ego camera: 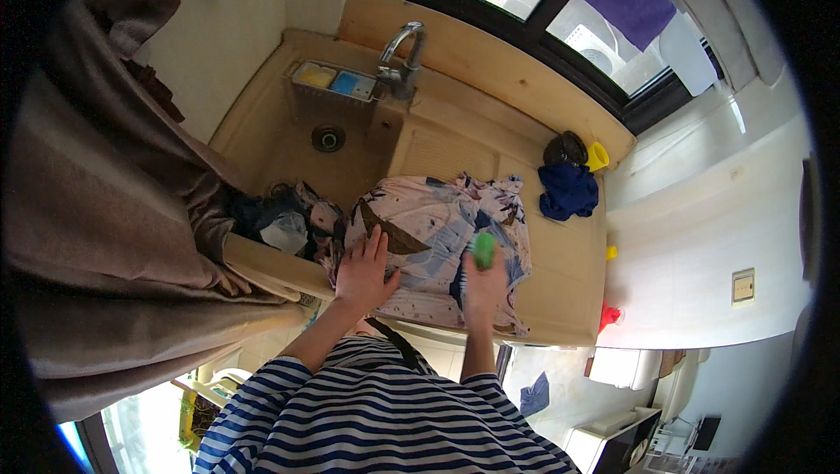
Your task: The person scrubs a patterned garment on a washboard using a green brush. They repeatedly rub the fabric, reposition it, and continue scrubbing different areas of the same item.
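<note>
A pale pink garment with a leaf print (407, 211) lies spread over the beige laundry sink's counter, partly covering the ribbed washboard area (449, 152). My left hand (365, 272) rests flat on the garment's left part, fingers apart. In my right hand (487, 280) is a green scrubbing brush (484, 251), its bristles against the cloth at the right; the hand looks slightly blurred. Folds of a floral cloth (326, 219) hang from the garment's left side toward the basin. Dark clothes (252, 215) and a whitish piece (285, 232) lie in the basin's near end.
Behind the basin (295, 146) stand a chrome faucet (417, 57) and a soap rack (335, 82) with yellow and blue items. A navy cloth (568, 192), a dark round container (566, 147) and a yellow cup (597, 157) sit at the right. A brown curtain (111, 225) hangs at the left.
</note>
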`<control>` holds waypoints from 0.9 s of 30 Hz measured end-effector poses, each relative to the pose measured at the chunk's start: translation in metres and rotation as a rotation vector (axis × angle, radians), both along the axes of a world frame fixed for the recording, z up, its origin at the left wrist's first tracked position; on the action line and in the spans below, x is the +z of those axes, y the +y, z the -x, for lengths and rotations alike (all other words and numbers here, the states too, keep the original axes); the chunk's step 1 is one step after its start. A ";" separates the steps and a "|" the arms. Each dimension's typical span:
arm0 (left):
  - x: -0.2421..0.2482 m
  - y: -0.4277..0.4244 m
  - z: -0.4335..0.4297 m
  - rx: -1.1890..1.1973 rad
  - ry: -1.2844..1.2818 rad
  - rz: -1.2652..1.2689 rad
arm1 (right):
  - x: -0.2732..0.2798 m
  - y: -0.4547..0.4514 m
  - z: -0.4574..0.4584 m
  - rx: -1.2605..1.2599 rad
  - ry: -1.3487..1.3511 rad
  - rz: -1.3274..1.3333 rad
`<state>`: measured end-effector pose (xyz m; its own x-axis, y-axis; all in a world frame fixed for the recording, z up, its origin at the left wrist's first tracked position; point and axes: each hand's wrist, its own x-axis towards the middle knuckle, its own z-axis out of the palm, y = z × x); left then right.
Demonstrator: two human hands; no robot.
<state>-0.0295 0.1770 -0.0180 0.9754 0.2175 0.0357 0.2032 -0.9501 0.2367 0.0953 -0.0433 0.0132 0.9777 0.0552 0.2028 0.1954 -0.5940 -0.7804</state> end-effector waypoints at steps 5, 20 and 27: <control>0.000 0.002 0.001 -0.015 0.016 -0.031 | -0.008 0.073 0.038 0.356 -0.070 0.386; 0.001 0.001 0.001 0.003 0.052 0.007 | -0.016 -0.064 -0.018 -0.270 -0.048 0.259; 0.007 0.001 0.000 -0.021 0.094 0.004 | 0.004 0.047 0.028 0.235 0.001 0.083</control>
<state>-0.0293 0.1784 -0.0111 0.9788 0.1968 -0.0574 0.2047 -0.9535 0.2213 0.0678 0.0033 0.0168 0.9363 0.2971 0.1871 0.3348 -0.5949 -0.7308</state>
